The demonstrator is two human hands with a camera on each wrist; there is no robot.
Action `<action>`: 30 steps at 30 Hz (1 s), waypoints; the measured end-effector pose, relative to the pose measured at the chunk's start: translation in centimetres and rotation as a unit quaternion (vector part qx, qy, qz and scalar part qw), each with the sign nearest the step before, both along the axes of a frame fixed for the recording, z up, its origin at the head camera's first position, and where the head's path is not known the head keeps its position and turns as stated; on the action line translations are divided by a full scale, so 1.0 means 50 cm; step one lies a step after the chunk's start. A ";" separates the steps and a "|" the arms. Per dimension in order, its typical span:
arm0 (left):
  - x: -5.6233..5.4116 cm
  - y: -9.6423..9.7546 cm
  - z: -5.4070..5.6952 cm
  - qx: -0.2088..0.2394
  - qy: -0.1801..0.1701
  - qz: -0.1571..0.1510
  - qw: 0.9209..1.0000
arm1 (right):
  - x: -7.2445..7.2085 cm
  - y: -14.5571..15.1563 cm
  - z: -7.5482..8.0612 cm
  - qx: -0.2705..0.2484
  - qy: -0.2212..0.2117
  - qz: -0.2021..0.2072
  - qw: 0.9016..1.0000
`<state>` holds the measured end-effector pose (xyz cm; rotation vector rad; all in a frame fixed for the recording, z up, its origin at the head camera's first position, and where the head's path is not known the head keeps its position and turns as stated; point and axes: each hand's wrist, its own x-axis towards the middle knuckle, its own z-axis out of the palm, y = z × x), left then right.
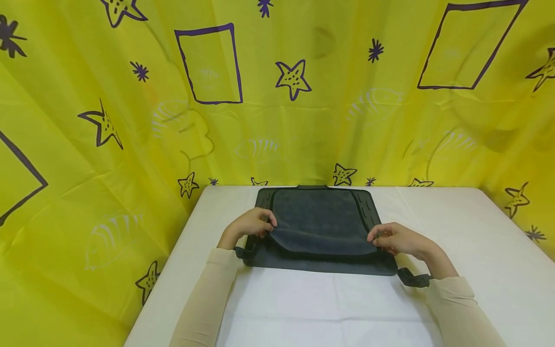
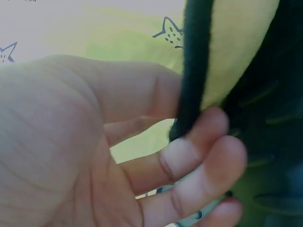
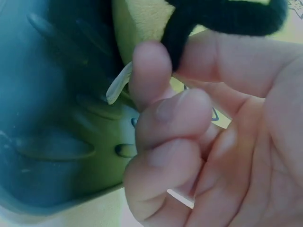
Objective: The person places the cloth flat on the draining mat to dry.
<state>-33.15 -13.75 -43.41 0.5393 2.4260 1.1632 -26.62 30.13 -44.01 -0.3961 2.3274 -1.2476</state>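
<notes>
A dark blue-grey cloth (image 1: 321, 219) with a black bound edge lies over a black ridged plastic tray (image 1: 321, 266) on the white table. My left hand (image 1: 251, 223) pinches the cloth's near left corner between thumb and fingertips. At the near right corner, my right hand (image 1: 402, 239) pinches the same edge. Between the hands, the near edge is raised and sags above the tray. Both wrist views show a yellowish underside of the cloth (image 2: 234, 42). A small pale tag (image 3: 119, 84) hangs beside the right fingertips.
The white table (image 1: 286, 308) extends on both sides and in front of the tray. Behind and to the left hangs a yellow curtain (image 1: 260, 120) with drawn stars and fish. A dark strap (image 1: 414, 278) sits at the right wrist, another (image 1: 244, 252) at the left.
</notes>
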 end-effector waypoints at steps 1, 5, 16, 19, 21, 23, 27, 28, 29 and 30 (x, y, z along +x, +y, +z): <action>0.001 0.000 0.000 -0.005 -0.005 -0.005 1.000 | 0.000 0.000 0.000 0.004 0.002 0.006 1.000; 0.003 -0.001 -0.001 -0.021 -0.018 -0.016 0.999 | 0.002 -0.003 -0.003 0.015 0.007 0.026 1.000; 0.005 0.004 -0.007 -0.073 -0.017 -0.025 0.997 | 0.005 -0.007 -0.004 0.020 -0.004 0.037 0.999; 0.010 0.003 0.001 -0.082 -0.012 -0.049 0.995 | 0.006 -0.006 -0.002 0.021 -0.016 0.036 0.999; 0.013 0.002 0.005 -0.089 -0.005 -0.071 0.993 | 0.007 -0.003 -0.002 0.021 -0.019 0.044 0.999; 0.014 0.001 0.007 -0.098 -0.006 -0.092 0.991 | 0.006 0.002 -0.004 0.021 -0.020 0.055 0.998; 0.015 0.003 0.005 -0.119 -0.020 -0.107 0.987 | 0.004 0.010 -0.007 0.011 -0.019 0.081 0.996; 0.016 0.003 0.004 -0.123 -0.024 -0.107 0.986 | 0.004 0.011 -0.007 0.008 -0.017 0.088 0.996; 0.016 0.003 0.002 -0.126 -0.025 -0.105 0.986 | 0.005 0.011 -0.006 0.006 -0.013 0.094 0.995; 0.015 0.002 0.001 -0.127 -0.026 -0.103 0.986 | 0.005 0.011 -0.006 0.003 -0.009 0.099 0.995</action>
